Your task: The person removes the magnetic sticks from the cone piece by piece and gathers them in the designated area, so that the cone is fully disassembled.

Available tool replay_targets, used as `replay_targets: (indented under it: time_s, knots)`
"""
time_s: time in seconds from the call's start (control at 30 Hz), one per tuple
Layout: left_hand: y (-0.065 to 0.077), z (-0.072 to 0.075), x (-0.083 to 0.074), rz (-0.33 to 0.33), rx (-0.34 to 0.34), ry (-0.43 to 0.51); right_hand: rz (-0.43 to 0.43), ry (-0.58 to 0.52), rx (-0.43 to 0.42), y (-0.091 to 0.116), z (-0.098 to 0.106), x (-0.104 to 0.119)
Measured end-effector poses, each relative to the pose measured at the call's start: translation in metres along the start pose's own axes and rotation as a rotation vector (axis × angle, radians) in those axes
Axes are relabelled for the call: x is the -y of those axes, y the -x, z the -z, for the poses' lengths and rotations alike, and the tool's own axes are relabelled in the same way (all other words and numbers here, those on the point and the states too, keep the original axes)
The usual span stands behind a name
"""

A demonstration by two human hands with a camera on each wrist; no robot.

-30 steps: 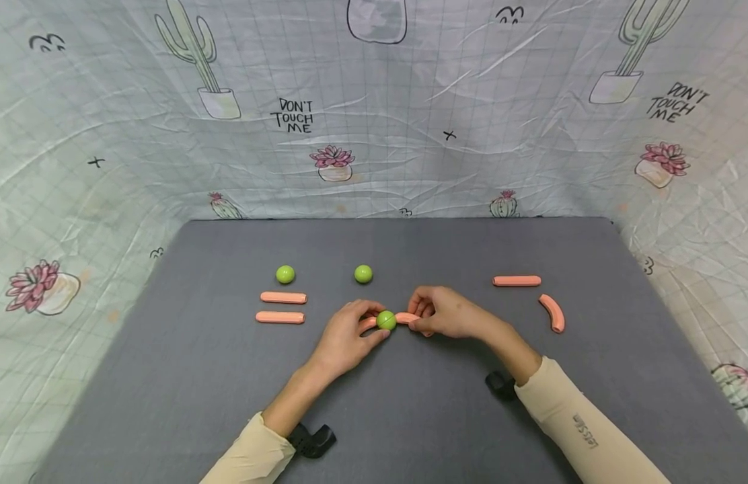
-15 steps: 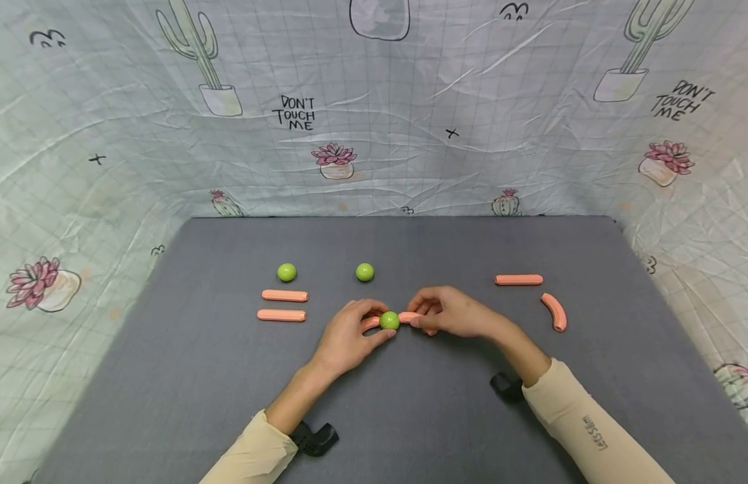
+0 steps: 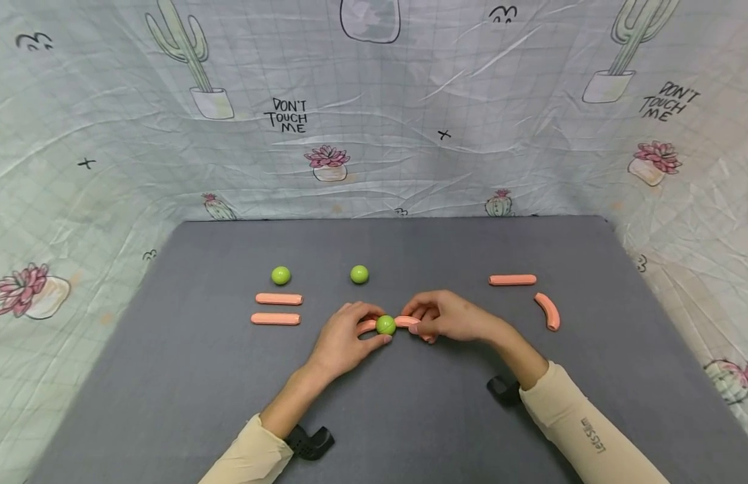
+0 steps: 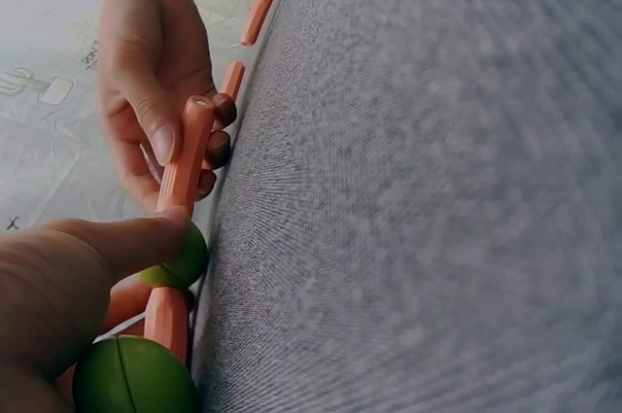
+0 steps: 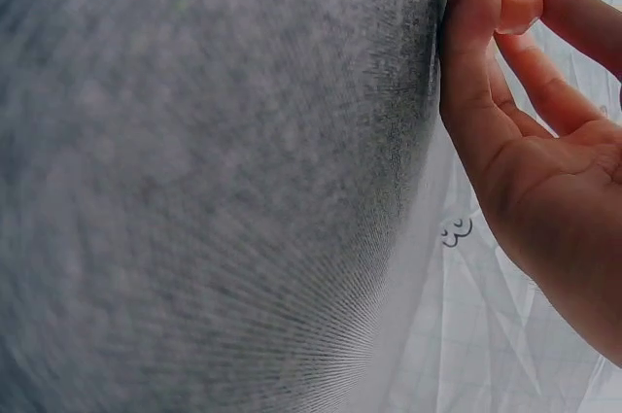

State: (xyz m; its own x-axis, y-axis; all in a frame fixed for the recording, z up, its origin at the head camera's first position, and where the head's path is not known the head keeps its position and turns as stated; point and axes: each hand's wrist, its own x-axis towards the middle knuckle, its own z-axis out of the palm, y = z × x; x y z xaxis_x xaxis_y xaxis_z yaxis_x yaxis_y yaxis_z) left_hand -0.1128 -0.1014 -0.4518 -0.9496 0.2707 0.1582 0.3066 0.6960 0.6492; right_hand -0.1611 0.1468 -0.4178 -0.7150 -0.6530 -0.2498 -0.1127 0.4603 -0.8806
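In the head view my left hand pinches a green ball between thumb and fingers. My right hand grips a curved orange tube, whose left end meets that ball. The right wrist view shows the tube's hollow end between thumb and fingers. On the ball's other side, another orange tube runs under my left hand. A second green ball sits at that tube's near end in the left wrist view, largely hidden from the head view by the hand.
Two loose green balls, one at left and one near the middle, lie behind the hands. Two straight orange tubes lie at left. At right are a straight tube and a curved tube. A printed cloth borders the grey table.
The head view has shifted slightly. Both hands stay at the joined pieces; more of the curved tube's far end shows below my right fingers. The loose pieces have not moved.
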Motion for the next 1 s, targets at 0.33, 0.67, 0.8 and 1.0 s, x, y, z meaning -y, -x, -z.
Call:
replay_targets:
  time_s: [0.33,0.67,0.8,1.0]
  knots:
    - [0.001,-0.0002,0.0026,-0.02,0.006,-0.008,0.011,-0.011,0.007,0.0007,-0.0003,-0.0003]
    - [0.0013,-0.0015,0.003,-0.026,0.003,-0.014,0.016,-0.053,0.029,0.0034,0.0027,-0.004]
    - [0.0,-0.0013,0.0024,-0.046,0.001,-0.014,0.031,-0.056,0.037,0.0043,0.0049,-0.0054]
    - [0.0002,-0.0006,0.003,-0.043,0.01,-0.013,0.036,-0.092,0.05,0.0058,0.0057,-0.0088]
